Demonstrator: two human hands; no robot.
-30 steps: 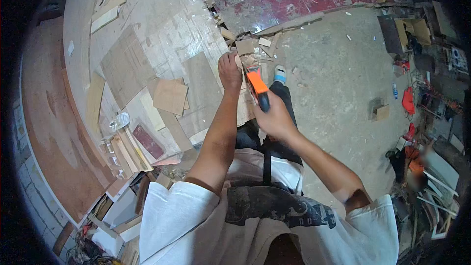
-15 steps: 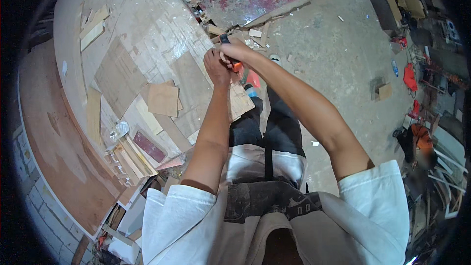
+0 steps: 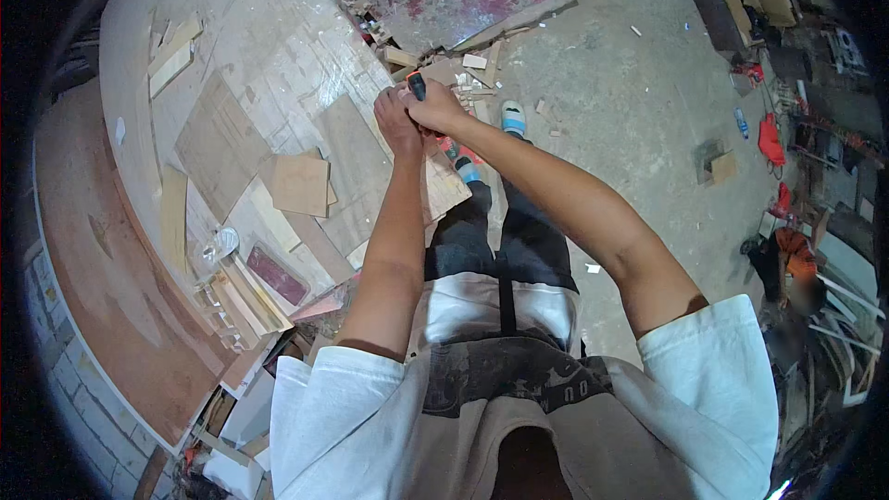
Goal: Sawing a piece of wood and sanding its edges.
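My right hand (image 3: 435, 109) is closed around a tool with a black and orange handle (image 3: 418, 86). The handle's end sticks up above my fist, and its working end is hidden below my hands. Pressed close beside it, my left hand (image 3: 398, 120) has its fingers curled at the edge of the wooden worktable (image 3: 278, 37); what they grip is covered. Under my hands a red piece (image 3: 451, 146) partly shows past the table's corner. Left of my left forearm lie a small square plywood piece (image 3: 298, 187) and a longer flat board (image 3: 356, 134).
Thin wood strips (image 3: 245, 301) and a dark red rectangular piece (image 3: 278, 276) lie near the table's near edge. Offcuts (image 3: 482, 65) litter the concrete floor (image 3: 611, 102) past the corner. An open cardboard box (image 3: 764, 5) and clutter line the right side. My feet stand beside the table.
My right hand has shifted slightly left and down, closer against my left hand. The handle has tipped, and its orange lower part no longer shows below my fist.
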